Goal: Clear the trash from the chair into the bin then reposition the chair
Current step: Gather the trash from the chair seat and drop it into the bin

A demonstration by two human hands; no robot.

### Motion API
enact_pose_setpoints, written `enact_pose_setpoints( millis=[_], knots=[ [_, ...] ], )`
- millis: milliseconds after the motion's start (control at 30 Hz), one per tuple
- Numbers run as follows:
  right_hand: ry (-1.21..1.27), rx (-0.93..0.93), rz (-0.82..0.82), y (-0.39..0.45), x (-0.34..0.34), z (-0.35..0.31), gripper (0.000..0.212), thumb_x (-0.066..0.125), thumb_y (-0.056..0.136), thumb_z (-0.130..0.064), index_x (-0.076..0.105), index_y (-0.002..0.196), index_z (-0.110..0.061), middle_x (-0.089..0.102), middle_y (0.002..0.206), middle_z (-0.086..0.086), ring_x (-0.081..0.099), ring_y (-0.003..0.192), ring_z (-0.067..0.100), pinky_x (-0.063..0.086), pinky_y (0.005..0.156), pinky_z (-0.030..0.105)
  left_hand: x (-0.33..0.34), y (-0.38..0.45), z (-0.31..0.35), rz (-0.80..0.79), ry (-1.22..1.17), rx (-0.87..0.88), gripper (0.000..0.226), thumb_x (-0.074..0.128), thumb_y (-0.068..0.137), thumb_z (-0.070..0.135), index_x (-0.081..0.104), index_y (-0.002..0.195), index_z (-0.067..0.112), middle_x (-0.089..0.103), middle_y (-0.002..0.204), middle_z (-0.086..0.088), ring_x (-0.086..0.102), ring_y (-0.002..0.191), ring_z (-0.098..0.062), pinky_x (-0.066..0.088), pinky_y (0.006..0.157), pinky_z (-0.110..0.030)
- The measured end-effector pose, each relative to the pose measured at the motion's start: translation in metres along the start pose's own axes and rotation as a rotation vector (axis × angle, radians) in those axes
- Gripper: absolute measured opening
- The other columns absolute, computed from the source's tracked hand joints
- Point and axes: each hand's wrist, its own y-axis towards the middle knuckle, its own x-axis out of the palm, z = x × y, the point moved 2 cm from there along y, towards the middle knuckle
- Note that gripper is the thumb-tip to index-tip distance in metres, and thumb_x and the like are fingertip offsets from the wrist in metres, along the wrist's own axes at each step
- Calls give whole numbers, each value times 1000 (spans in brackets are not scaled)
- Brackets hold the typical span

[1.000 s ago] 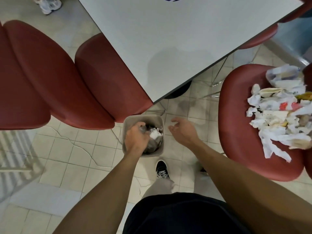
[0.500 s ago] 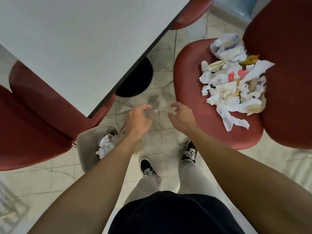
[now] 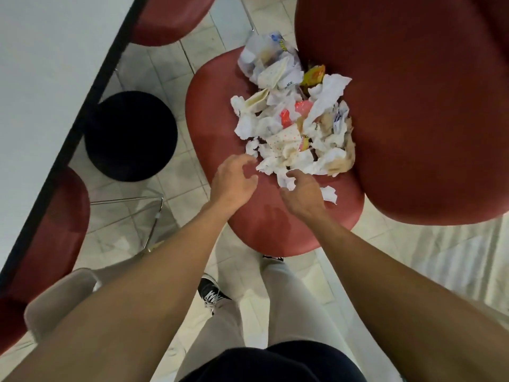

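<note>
Head view showed the heap of crumpled white paper trash [image 3: 292,128] toward the back edge of the red cushioned chair seat [image 3: 212,128]; the left hand [image 3: 234,180] hovered just beside its near edge, fingers loosely curled and holding nothing, while the right hand [image 3: 301,194] touched the nearest scrap, grip unclear.

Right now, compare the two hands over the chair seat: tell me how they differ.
The left hand sits at the pile's near-left edge, fingers curled loosely, holding nothing. The right hand has its fingertips at a strip of white paper trailing from the trash pile, though whether it grips the strip is unclear. The left hand lies slightly farther up the seat than the right. Both reach toward the pile from the seat's near side.
</note>
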Motion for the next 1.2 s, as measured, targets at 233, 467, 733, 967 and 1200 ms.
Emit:
enact_pose_setpoints(
  millis=[233, 467, 733, 967, 1200],
  knots=[
    [-208, 70, -82, 54, 0, 58, 49, 56, 86, -20, 47, 134, -22, 40, 140, 4, 42, 130, 26, 43, 100, 43, 57, 70, 34, -91, 81, 33, 35, 68, 78, 17, 66, 112, 26, 64, 118, 4, 60, 105, -16, 49, 91, -31],
    [-308, 105, -132, 96, 19, 93, 52, 63, 87, -29, 43, 134, -22, 42, 135, 6, 43, 127, 29, 43, 94, 42, 107, 124, 35, -166, 191, 74, 47, 61, 84, 11, 55, 129, 21, 51, 135, -4, 50, 123, -20, 41, 101, -30],
    [-312, 87, -73, 117, 31, 113, 34, 58, 88, -12, 56, 121, -20, 50, 126, 8, 49, 120, 28, 45, 91, 36, 127, 138, 29, -71, 344, 40, 52, 63, 84, 8, 49, 132, 24, 52, 125, -5, 48, 119, -24, 47, 92, -39],
    [-91, 131, 49, 104, 12, 106, 27, 50, 84, -1, 66, 103, -14, 63, 107, 10, 61, 96, 28, 50, 76, 31, 115, 117, 37, -103, 233, -9, 31, 59, 87, 10, 62, 116, 20, 65, 109, -4, 60, 102, -23, 48, 84, -34],
    [24, 71, 177, 71, -18, 76, 22, 55, 83, -5, 65, 101, -8, 65, 100, 13, 61, 91, 32, 50, 76, 36, 79, 82, 52, -42, 136, -15, 32, 62, 85, 13, 62, 116, 19, 67, 100, -5, 63, 94, -25, 52, 81, -40]
  ],
)
